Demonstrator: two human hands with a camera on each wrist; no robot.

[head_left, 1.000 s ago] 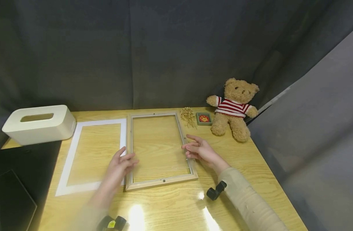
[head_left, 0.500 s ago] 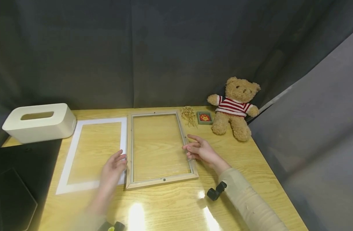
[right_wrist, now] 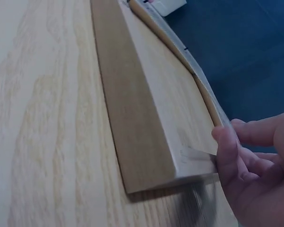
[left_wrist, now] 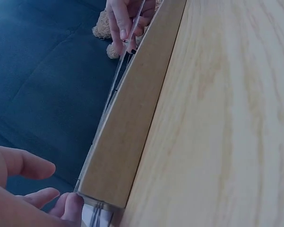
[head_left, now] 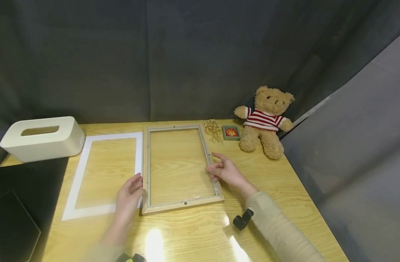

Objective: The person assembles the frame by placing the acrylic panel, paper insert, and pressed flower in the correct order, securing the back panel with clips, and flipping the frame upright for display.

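The bench (head_left: 278, 203) runs beneath both hands. Between them lies the wooden frame (head_left: 167, 206), with a clear sheet (right_wrist: 201, 155) over or inside it; which, I can't tell. The right hand (head_left: 227, 173) pinches the sheet's edge; the left hand (head_left: 128, 195) is loosely spread beside the frame. Best to keep the sheet level, handled by its edges, unbowed.

So there's a teddy bear (head_left: 262, 123) in a red-and-white striped shirt at the back right of the wooden table (head_left: 285, 189). Just beside it, a small green box (head_left: 231, 133) with a red front, then some dried flowers (head_left: 213, 131). White tissue box (head_left: 44, 142) far left, dark curtain (head_left: 200, 62) behind everything.
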